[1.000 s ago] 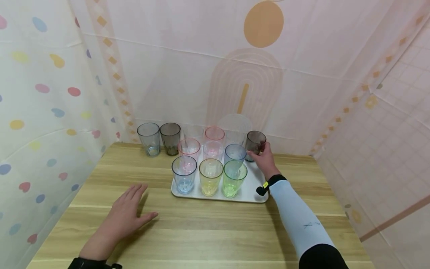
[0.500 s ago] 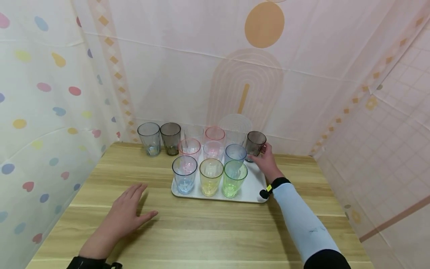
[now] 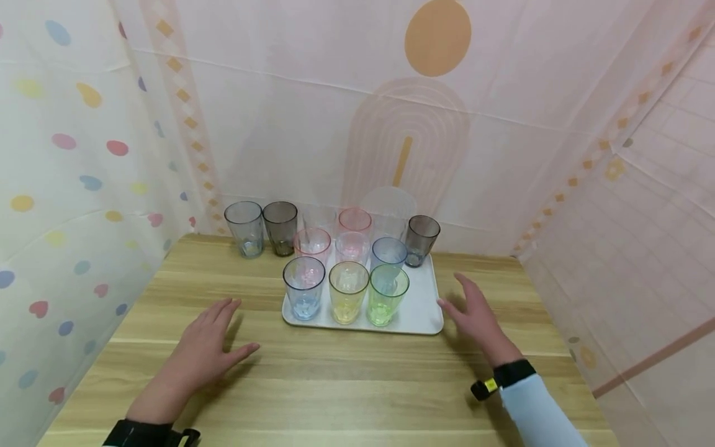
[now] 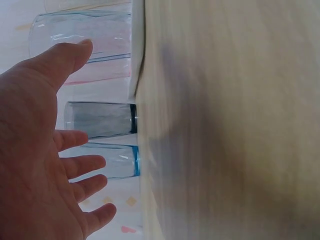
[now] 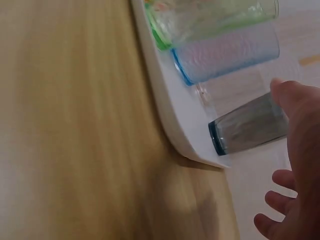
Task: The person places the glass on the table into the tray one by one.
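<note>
Smoky glass (image 3: 421,239) stands upright at tray's (image 3: 420,315) 1 o'clock corner, untouched. Right hand (image 3: 475,315) beside tray, fingers spread, empty. Left hand (image 3: 203,349) flat on table (image 3: 346,385), fingers apart, bracing.

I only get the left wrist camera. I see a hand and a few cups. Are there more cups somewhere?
Observer: Yes, lots. A white tray has a front row of three: a blue tumbler, a yellow tumbler and a green tumbler.
Kid: Where is the other hand?
Observer: The right hand is over the wooden table just right of the tray, fingers spread, holding nothing.
Kid: Is there a cup near it?
Observer: A dark grey tumbler stands upright at the tray's back right corner, and neither of the hands touches it.
</note>
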